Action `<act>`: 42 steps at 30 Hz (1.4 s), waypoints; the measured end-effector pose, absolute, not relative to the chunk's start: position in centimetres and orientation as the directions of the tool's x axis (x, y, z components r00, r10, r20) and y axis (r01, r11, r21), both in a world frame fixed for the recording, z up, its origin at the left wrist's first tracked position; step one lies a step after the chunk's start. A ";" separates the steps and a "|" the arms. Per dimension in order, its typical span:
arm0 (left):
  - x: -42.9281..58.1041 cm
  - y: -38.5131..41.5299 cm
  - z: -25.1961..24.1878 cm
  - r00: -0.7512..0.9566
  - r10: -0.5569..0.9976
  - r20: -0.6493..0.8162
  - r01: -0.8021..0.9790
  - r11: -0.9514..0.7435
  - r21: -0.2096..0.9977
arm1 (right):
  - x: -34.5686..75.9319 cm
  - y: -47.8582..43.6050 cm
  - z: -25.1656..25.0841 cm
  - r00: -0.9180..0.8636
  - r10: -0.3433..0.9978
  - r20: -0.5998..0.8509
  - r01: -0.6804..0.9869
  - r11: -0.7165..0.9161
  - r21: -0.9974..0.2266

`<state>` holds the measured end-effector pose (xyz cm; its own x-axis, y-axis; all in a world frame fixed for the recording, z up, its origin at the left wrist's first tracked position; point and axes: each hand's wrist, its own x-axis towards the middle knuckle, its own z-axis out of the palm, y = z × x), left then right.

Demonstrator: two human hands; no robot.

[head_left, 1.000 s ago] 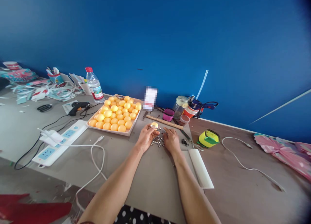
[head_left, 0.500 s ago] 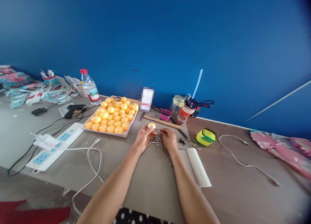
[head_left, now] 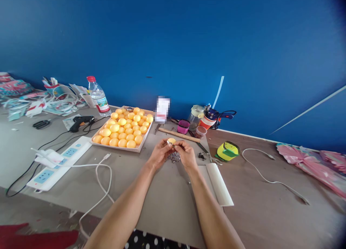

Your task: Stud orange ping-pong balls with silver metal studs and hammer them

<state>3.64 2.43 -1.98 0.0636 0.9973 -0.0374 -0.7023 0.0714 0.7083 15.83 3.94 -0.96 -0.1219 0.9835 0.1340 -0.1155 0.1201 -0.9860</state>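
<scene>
Nearest us, black cloth with white dots (head_left: 143, 240) shows below the edge of the table (head_left: 167, 205), and our two forearms reach up across its grey top. A white roll (head_left: 219, 186) lies to the right of our right forearm, and a white power strip (head_left: 50, 177) lies well off to the left. Farther up, small shiny metal pieces (head_left: 173, 158) are heaped between and just beneath our hands. Our left hand (head_left: 157, 154) grasps a yellow ball (head_left: 171, 140) in its fingertips, so the ball sits beyond the palm, raised above the heap. Our right hand (head_left: 187, 156) brings its bent fingertips to the near right side of the ball; something shiny shows there, but we cannot tell whether those fingers pinch it. Just past the ball, a wooden handle (head_left: 180, 135) lies slantwise on the table. To its left we have a shallow tray (head_left: 143, 140) filled with orange balls (head_left: 122, 136). Behind it a red-capped bottle (head_left: 100, 99) stands near the blue wall (head_left: 173, 43)
</scene>
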 end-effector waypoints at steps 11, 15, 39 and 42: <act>3.8 2.2 -1.8 0.021 1.000 -0.003 -0.662 0.016 0.750 | 15.6 3.5 -0.5 -0.125 0.989 0.083 -0.078 0.073 -0.994; 3.9 2.1 -1.7 0.025 0.999 0.031 -0.642 -0.008 0.767 | 15.5 3.4 -0.4 -0.104 0.992 0.069 -0.108 0.058 -0.992; 3.8 1.8 -1.2 0.074 0.997 -0.011 -0.705 0.060 0.707 | 17.9 4.9 -1.1 -0.051 0.995 0.090 0.097 0.094 -0.991; 3.4 2.0 -1.2 0.065 0.998 -0.015 -0.714 0.057 0.697 | 19.3 5.6 -1.8 -0.093 0.982 0.162 0.405 0.186 -0.895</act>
